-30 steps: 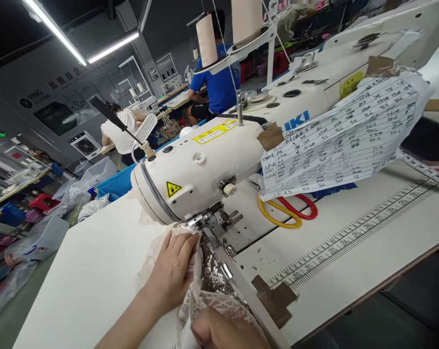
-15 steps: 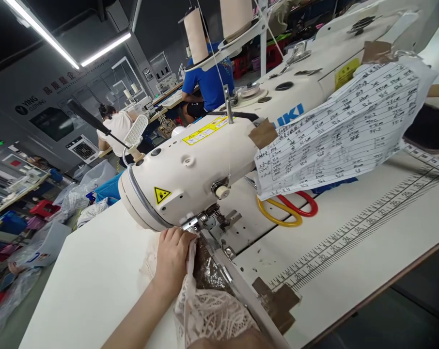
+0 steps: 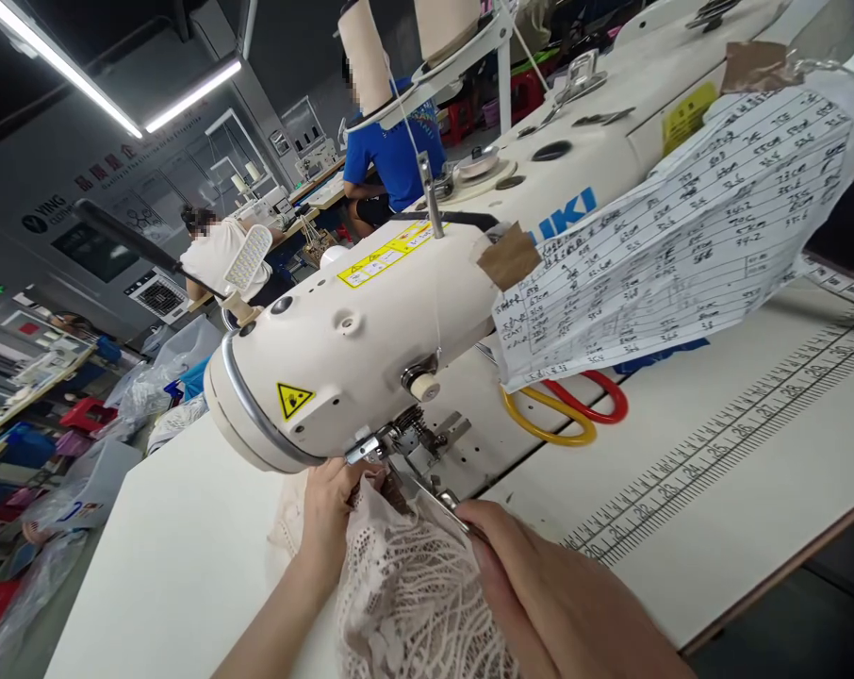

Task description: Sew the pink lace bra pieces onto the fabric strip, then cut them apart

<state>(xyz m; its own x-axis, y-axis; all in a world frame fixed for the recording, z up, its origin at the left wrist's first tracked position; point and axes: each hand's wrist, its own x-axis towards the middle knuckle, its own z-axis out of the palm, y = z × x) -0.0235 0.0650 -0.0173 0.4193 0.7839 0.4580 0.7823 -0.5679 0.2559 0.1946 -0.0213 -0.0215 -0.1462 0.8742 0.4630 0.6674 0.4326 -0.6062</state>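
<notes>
Pale pink lace fabric (image 3: 413, 585) lies bunched below the head of a white sewing machine (image 3: 356, 349), its upper end close to the presser foot (image 3: 370, 448). My left hand (image 3: 328, 514) is closed on the lace just left of the foot; folds and the machine head partly hide its fingertips. To the right, my right hand (image 3: 533, 585) has thumb and forefinger pinched together at the lace's right edge, beside a narrow metal guide (image 3: 448, 500). The exact grip is partly covered by the fingers.
Yellow-and-red-handled scissors (image 3: 561, 415) lie behind the guide. A handwritten sheet (image 3: 667, 236) is taped to the machine. Ruler markings (image 3: 716, 443) run along the white tabletop (image 3: 165, 566). Thread cones (image 3: 367, 57) stand above. Two people sit at other machines beyond.
My right hand has risen from the bottom edge to the guide at the lace's right side. The lace is gathered higher, covering the brown shiny patch. The view has shifted slightly.
</notes>
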